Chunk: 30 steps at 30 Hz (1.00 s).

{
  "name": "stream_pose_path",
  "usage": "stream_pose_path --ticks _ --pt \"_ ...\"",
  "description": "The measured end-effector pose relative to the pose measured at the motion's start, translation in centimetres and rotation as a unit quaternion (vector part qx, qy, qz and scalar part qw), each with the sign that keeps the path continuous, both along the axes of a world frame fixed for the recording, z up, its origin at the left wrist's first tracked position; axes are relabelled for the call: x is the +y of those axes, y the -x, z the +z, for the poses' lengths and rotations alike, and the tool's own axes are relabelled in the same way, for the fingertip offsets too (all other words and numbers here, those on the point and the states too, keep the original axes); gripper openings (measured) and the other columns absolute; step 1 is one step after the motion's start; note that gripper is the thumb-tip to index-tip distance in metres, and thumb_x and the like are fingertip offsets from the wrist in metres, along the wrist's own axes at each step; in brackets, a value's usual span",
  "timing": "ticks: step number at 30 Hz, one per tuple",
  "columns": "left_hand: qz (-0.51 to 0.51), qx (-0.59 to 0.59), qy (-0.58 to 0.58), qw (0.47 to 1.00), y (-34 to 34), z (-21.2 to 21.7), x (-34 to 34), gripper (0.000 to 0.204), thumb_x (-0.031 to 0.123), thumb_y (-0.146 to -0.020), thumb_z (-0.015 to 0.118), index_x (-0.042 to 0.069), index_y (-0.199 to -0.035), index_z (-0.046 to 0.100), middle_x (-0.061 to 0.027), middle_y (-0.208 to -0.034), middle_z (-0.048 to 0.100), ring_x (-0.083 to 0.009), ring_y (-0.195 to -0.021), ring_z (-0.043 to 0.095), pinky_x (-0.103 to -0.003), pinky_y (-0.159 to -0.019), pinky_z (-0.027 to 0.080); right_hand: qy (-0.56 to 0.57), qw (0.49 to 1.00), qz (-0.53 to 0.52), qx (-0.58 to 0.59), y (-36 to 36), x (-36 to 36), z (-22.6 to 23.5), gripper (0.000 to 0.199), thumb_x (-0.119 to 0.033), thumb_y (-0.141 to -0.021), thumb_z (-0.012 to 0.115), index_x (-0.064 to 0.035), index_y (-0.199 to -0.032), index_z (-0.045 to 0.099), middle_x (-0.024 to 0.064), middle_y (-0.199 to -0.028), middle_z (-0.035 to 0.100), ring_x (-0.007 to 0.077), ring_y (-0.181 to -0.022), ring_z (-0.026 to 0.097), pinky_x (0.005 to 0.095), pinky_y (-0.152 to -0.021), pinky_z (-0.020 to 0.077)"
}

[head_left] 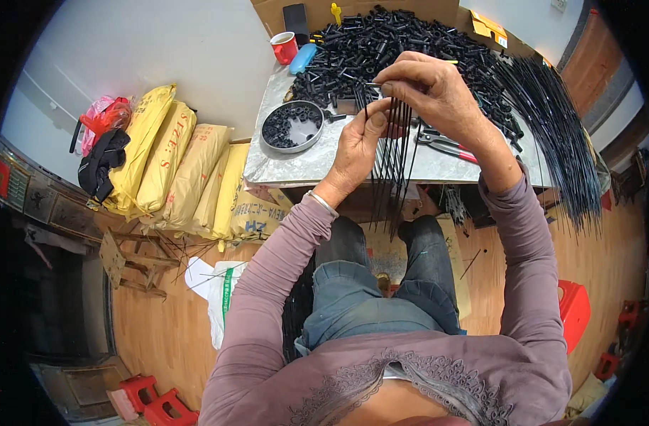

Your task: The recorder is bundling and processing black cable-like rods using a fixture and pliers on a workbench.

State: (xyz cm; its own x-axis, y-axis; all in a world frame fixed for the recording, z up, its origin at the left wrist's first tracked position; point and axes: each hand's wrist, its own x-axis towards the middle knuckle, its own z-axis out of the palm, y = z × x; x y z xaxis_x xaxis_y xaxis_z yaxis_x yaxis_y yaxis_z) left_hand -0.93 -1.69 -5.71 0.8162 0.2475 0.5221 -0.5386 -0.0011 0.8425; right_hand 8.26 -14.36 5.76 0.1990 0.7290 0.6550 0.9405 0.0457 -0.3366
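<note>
Over the front of the table, my left hand [356, 150] is closed around a loose bunch of thin black rods [391, 174]. They hang down past the table edge, above my knees. My right hand [441, 92] is just above, thumb and forefinger pinched at the bunch's upper ends. A small pale tip juts from that pinch; what it belongs to is too small to tell. Left of my hands stands a round metal tin [292, 150] holding small black rings. Behind them spreads a big heap of short black tubes [402, 39]. Red-handled pliers [458, 150] lie beside the rods.
A large bundle of long black rods [555, 131] overhangs the table's right end. At the back left are a red mug [284, 50] and a blue case [303, 59]. Filled yellow sacks [169, 153] lean on the wall, near a wooden stool [136, 259]. Red plastic stools [169, 410] stand lower left.
</note>
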Motion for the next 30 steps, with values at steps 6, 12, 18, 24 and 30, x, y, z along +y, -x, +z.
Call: stream_pose_path --ticks 6,12,18,24,30 --pt "0.001 0.007 -0.021 1.000 0.1 0.1 -0.2 0.047 0.038 -0.101 0.038 0.002 -0.131 0.046 -0.0093 -0.107 0.064 -0.0211 -0.095 0.066 -0.035 -0.088 0.052 -0.005 1.000 0.001 -0.023 -0.1 0.0 -0.1 0.011 -0.008 -0.085 0.065 -0.0028 -0.094 0.070 0.0045 -0.083 0.064 0.0137 -0.073 0.063 0.0263 -0.063 0.0508" --pt "-0.004 0.007 -0.044 0.999 0.0 0.1 0.0 0.044 0.035 -0.102 0.038 0.001 -0.128 0.048 -0.0086 -0.107 0.064 -0.0188 -0.096 0.065 -0.033 -0.089 0.051 -0.022 1.000 0.010 -0.020 -0.2 0.1 -0.3 0.012 -0.017 -0.086 0.064 -0.0095 -0.092 0.071 0.0036 -0.084 0.063 0.0191 -0.072 0.065 0.0308 -0.065 0.0522" --pt "-0.027 0.010 -0.043 0.999 0.2 0.5 0.1 0.044 0.037 -0.099 0.047 0.000 -0.123 0.055 -0.0063 -0.100 0.067 -0.0127 -0.091 0.063 -0.028 -0.083 0.050 -0.035 0.999 0.006 0.023 0.3 0.5 -0.4 0.012 -0.017 -0.085 0.065 -0.0102 -0.093 0.071 0.0038 -0.084 0.065 0.0197 -0.074 0.066 0.0300 -0.065 0.0531" --pt "0.032 0.118 -0.140 0.983 0.6 1.3 -0.4 0.025 0.023 -0.089 0.066 0.002 -0.101 0.069 -0.0038 -0.088 0.070 -0.0096 -0.082 0.062 -0.026 -0.077 0.049 -0.037 0.996 0.065 -0.055 0.4 1.3 -0.2 0.010 -0.006 -0.082 0.067 -0.0031 -0.092 0.066 0.0058 -0.081 0.063 0.0170 -0.071 0.063 0.0276 -0.062 0.0506" --pt "0.002 0.144 -0.102 0.984 1.0 -1.6 -1.1 0.020 0.017 -0.087 0.067 0.003 -0.101 0.070 -0.0029 -0.090 0.069 -0.0086 -0.085 0.061 -0.025 -0.079 0.048 -0.045 0.996 0.034 -0.070 0.5 2.0 -0.7 0.008 -0.006 -0.082 0.068 -0.0016 -0.085 0.063 0.0061 -0.077 0.061 0.0176 -0.067 0.061 0.0286 -0.059 0.0490"
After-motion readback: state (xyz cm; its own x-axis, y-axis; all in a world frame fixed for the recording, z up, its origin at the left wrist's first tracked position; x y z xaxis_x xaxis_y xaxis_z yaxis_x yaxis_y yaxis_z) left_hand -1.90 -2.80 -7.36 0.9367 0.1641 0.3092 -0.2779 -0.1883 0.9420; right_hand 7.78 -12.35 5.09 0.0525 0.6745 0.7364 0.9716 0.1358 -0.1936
